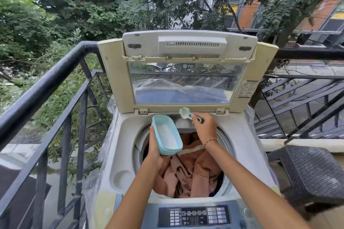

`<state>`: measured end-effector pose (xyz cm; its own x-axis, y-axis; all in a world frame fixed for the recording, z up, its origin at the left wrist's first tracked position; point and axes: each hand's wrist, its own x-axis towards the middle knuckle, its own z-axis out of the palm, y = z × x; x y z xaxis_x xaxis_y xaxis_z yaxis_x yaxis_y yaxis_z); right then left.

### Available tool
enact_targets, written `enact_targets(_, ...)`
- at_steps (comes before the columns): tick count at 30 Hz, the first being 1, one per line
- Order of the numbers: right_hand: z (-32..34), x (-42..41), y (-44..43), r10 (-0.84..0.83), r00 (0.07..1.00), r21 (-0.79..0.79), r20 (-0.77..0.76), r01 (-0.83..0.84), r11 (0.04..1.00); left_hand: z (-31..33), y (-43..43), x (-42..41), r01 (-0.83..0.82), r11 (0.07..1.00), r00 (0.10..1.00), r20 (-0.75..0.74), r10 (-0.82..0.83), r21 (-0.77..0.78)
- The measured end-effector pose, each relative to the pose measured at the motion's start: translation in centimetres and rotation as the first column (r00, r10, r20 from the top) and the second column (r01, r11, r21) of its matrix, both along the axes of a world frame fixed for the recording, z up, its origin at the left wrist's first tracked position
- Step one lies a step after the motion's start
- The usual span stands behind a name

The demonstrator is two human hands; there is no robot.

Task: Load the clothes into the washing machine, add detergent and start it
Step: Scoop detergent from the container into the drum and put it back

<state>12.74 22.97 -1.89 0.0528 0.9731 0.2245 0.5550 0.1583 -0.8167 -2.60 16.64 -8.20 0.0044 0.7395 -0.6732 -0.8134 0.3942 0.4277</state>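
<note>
Your right hand (204, 126) pinches the handle of a small pale scoop (184, 113), its bowl tipped over the detergent compartment (181, 121) at the back rim of the washing machine (247, 147). Your left hand (155, 147) is closed around the underside of a light blue detergent tub (166, 134), held tilted above the left side of the drum, with white powder showing inside it.

Loading looks finished: peach-coloured clothes (193, 169) fill the drum, and the lid (186, 72) stands propped upright behind. You are on the detergent step, apparently emptying the scoop into the compartment, where something white already lies, though whether powder remains in the scoop cannot be told from here.

Next, judge whether the dose is enough; if not, bring the scoop back to the tub, which sits close by. Keep the tub level enough that powder does not spill onto the clothes. After that, both hands need freeing: set the tub and scoop aside, lower the lid, then reach for the control panel (194, 215) at the near edge to start the wash.
</note>
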Motion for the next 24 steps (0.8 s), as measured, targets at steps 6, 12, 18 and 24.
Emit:
enact_targets(6, -0.3, -0.5, -3.9, -0.067, 0.973, -0.204, -0.223, 0.021, 0.979, 0.9, -0.5, 3.4, 0.058, 0.994, 0.997, 0.037, -0.062, 0.094)
enact_targets(12, -0.5, 3.8, -6.9, -0.015, 0.999, 0.022, 0.035, 0.014, 1.0, 2.6, -1.4, 8.6, 0.057, 0.98, 0.982, 0.167, -0.09, 0.19)
enact_targets(18, 0.9, 13.6, -8.2, -0.16, 0.986, -0.049, -0.051, 0.157, 0.986, 4.8, -1.3, 17.5, 0.182, 0.954, 0.962, 0.16, -0.223, 0.237)
enact_targets(24, 2.3, 27.5, -10.1, -0.232, 0.969, -0.13, -0.085, 0.22, 0.967, 5.4, -1.9, 30.9, 0.22, 0.947, 0.969, 0.056, -0.239, 0.234)
